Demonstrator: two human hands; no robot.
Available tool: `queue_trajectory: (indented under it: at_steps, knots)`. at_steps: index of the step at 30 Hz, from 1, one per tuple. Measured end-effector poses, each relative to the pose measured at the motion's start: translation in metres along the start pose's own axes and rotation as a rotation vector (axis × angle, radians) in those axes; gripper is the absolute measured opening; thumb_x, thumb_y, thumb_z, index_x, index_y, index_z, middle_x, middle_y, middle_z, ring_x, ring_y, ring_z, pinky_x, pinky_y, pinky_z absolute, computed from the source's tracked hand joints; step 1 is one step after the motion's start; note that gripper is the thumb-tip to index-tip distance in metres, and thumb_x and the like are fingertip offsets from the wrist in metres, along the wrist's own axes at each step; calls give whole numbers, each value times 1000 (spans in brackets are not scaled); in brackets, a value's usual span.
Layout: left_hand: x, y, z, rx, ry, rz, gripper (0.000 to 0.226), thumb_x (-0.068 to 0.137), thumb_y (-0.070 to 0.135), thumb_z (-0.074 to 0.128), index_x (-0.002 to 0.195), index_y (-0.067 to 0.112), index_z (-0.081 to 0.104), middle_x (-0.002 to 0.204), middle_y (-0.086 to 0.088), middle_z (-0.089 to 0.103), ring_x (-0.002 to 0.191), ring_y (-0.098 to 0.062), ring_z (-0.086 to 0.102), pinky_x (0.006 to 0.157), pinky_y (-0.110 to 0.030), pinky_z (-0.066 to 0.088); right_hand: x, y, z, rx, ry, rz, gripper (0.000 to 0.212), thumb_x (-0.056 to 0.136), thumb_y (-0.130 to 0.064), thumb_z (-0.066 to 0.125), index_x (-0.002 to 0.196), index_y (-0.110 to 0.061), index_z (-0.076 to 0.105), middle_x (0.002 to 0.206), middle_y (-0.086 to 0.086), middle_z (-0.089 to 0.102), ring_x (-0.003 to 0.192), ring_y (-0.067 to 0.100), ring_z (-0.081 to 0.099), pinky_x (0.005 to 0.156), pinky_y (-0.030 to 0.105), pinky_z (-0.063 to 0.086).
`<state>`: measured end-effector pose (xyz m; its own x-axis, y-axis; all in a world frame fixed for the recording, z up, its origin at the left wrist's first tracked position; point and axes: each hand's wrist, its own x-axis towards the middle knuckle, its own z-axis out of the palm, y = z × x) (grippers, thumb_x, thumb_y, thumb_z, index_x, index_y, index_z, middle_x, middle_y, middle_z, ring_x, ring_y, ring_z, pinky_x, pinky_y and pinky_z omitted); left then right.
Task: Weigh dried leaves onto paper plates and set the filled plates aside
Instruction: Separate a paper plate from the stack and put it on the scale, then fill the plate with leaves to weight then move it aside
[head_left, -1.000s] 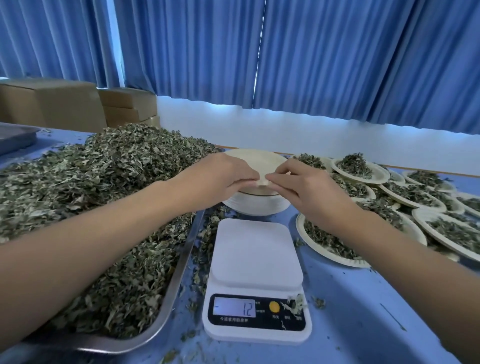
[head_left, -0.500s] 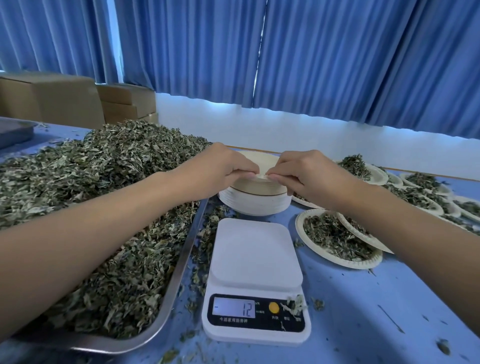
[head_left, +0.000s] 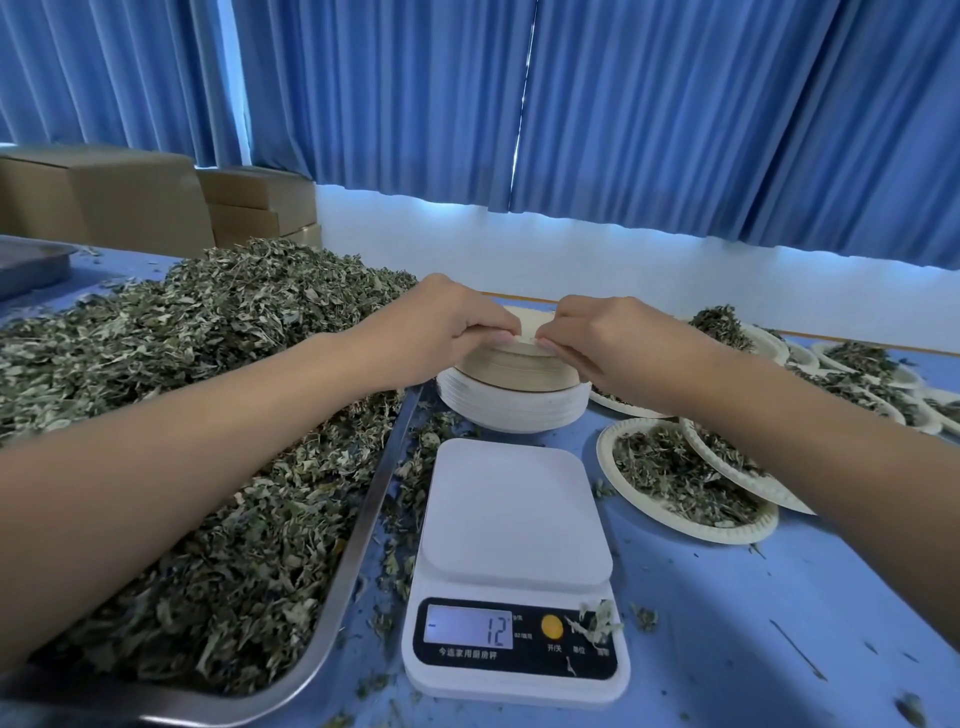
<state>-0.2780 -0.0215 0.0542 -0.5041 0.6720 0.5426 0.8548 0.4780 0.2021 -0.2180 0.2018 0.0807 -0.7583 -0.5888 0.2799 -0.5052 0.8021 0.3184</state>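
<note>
A stack of empty paper plates (head_left: 514, 400) stands behind the white kitchen scale (head_left: 514, 561), whose platform is bare and whose display reads 12. My left hand (head_left: 447, 327) and my right hand (head_left: 602, 338) both pinch the near rim of the top plate (head_left: 527, 325) of the stack, fingertips nearly touching. A large heap of dried leaves (head_left: 182, 415) fills a metal tray (head_left: 358, 525) on the left. Filled plates (head_left: 675, 478) lie to the right of the scale.
More filled plates (head_left: 857, 364) spread along the right of the blue table (head_left: 727, 623). Loose leaf bits lie around the scale. Cardboard boxes (head_left: 130, 192) stand at the back left, with another metal tray (head_left: 31, 265) before them. Blue curtains hang behind.
The tilted top plate has come down onto the stack. Both hands have stayed at its near rim. The view has shifted slightly, showing more of the nearest filled plate.
</note>
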Motion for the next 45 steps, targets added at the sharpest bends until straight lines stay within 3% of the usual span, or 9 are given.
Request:
queue_trajectory:
  at_steps: [9, 17, 23, 29, 33, 36, 39, 41, 45]
  knots:
    - [5, 11, -2, 24, -21, -29, 19, 101, 26, 60, 103, 16, 76, 90, -2, 74, 83, -20, 64, 82, -40, 48, 3, -5, 8, -210, -4, 75, 24, 106, -17, 39, 107, -5, 61, 99, 11, 53, 65, 33, 42, 66, 48, 48]
    - [-34, 45, -16, 45, -56, 77, 21, 99, 25, 63, 113, 15, 76, 101, 2, 76, 92, -17, 68, 88, -39, 51, -48, -40, 7, -81, 245, -10, 23, 101, -14, 47, 103, -3, 68, 93, 12, 61, 66, 37, 59, 52, 45, 51]
    - [-105, 82, 4, 115, -200, 239, 26, 103, 24, 58, 122, 12, 70, 112, -2, 74, 103, -21, 68, 91, -40, 55, -110, -75, 34, 168, 403, -182, 19, 98, -22, 66, 98, -6, 77, 92, 6, 69, 61, 18, 62, 48, 33, 52]
    - [-116, 88, -4, -131, -218, 1, 28, 98, 42, 61, 114, 25, 75, 110, 14, 74, 98, 1, 69, 91, -29, 56, -128, -81, 59, 430, 579, 178, 24, 101, -13, 58, 84, -1, 69, 85, 5, 61, 73, 19, 58, 68, 26, 48]
    - [-98, 60, -25, -147, 49, -262, 24, 100, 41, 53, 106, 32, 74, 96, 13, 75, 86, -15, 71, 83, -41, 58, -133, -79, 62, 532, 510, 473, 40, 99, -25, 51, 61, -11, 50, 55, -4, 44, 51, 14, 39, 52, 26, 33]
    - [-83, 23, -40, 114, -275, -500, 26, 101, 30, 56, 125, 31, 64, 120, 6, 69, 101, -15, 67, 97, -42, 53, -140, -79, 68, 596, 395, 540, 49, 99, -22, 55, 55, -17, 36, 49, 4, 39, 47, 12, 32, 50, 22, 27]
    - [-76, 9, -35, 293, -785, -600, 64, 98, 37, 62, 154, 21, 36, 159, -5, 37, 139, -26, 44, 116, -40, 36, -141, -78, 72, 614, 234, 576, 48, 96, -18, 58, 54, -10, 36, 50, 10, 42, 46, 11, 30, 50, 25, 28]
    - [-75, 8, -26, 298, -921, -609, 72, 96, 36, 63, 157, 18, 30, 159, -9, 36, 138, -29, 44, 115, -42, 38, -140, -77, 74, 605, 184, 580, 47, 95, -16, 59, 54, -10, 36, 51, 10, 43, 45, 11, 30, 48, 26, 27]
    - [-75, 17, -18, 334, -956, -524, 44, 96, 28, 59, 136, 10, 56, 122, -8, 64, 106, -27, 62, 97, -39, 51, -139, -73, 74, 592, 180, 567, 46, 94, -13, 60, 55, -11, 35, 50, 9, 40, 46, 12, 30, 50, 24, 30]
